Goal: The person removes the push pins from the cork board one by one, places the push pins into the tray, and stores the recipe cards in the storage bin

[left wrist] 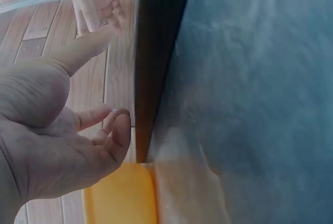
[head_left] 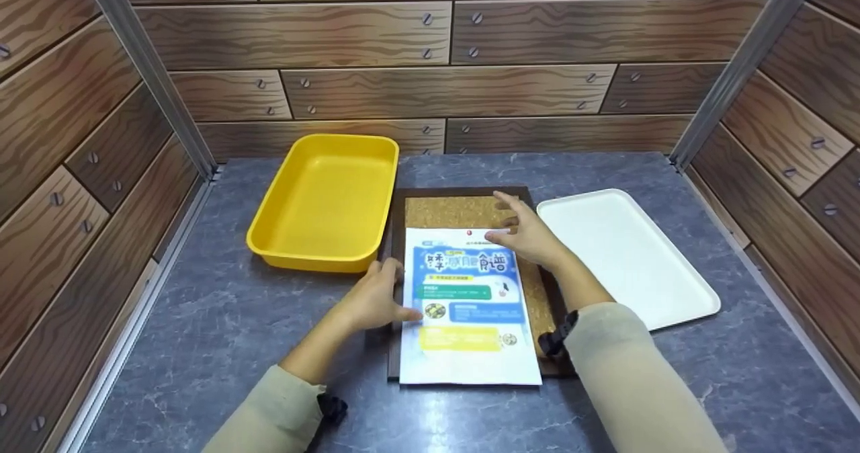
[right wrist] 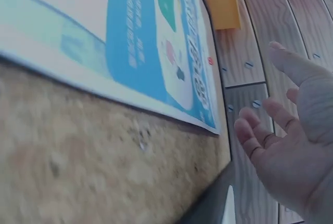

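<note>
A printed poster sheet (head_left: 470,365) with blue, green and yellow blocks lies over a dark-framed cork board (head_left: 463,211). Near the top edge of the sheet is a small red pushpin (head_left: 469,233). My left hand (head_left: 375,298) is at the board's left side, thumb reaching over the sheet's left margin; in the left wrist view its fingers curl loosely beside the dark frame (left wrist: 158,63). Above the sheet's upper right corner, my right hand (head_left: 531,234) is spread with nothing in it. The right wrist view shows its fingers (right wrist: 250,125) apart from the sheet.
A yellow tray (head_left: 322,204) stands at the back left, close to the board's frame. On the right lies a shallow white tray (head_left: 625,258). Wood-patterned walls (head_left: 443,36) enclose the grey marbled table (head_left: 222,332) at the back and sides.
</note>
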Tool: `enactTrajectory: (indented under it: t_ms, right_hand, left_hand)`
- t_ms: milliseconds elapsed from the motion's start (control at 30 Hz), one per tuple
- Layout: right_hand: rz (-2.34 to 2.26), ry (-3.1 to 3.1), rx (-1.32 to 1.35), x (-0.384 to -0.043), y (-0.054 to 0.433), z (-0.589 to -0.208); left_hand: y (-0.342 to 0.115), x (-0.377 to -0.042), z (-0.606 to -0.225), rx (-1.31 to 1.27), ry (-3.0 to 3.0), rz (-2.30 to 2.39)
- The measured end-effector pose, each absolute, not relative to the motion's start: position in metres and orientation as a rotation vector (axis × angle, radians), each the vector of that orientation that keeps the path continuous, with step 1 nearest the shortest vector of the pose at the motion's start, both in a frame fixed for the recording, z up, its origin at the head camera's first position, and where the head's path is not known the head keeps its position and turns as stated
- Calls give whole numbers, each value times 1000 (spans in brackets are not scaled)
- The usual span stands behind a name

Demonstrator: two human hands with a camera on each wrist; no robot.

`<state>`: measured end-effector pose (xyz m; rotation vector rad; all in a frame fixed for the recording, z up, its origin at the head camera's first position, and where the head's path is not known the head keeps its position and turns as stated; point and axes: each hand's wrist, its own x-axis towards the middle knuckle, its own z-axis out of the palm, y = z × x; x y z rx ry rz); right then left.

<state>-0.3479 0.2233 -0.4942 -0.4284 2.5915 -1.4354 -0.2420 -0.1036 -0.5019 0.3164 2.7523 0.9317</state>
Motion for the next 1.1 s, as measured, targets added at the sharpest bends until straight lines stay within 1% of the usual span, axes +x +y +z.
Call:
enactTrajectory:
  t_ms: [400, 567, 1100]
  right_hand:
    - [-1306, 2628, -399, -361, 202, -516]
    - [-1310, 2651, -342, -367, 197, -524]
    - [-1244, 2681, -245, -372, 187, -527]
  left_hand:
    - [-119, -249, -513, 363, 2582, 957]
    - [-121, -252, -516, 381, 2559, 1018]
    - [-119, -252, -513, 322, 2537, 1022]
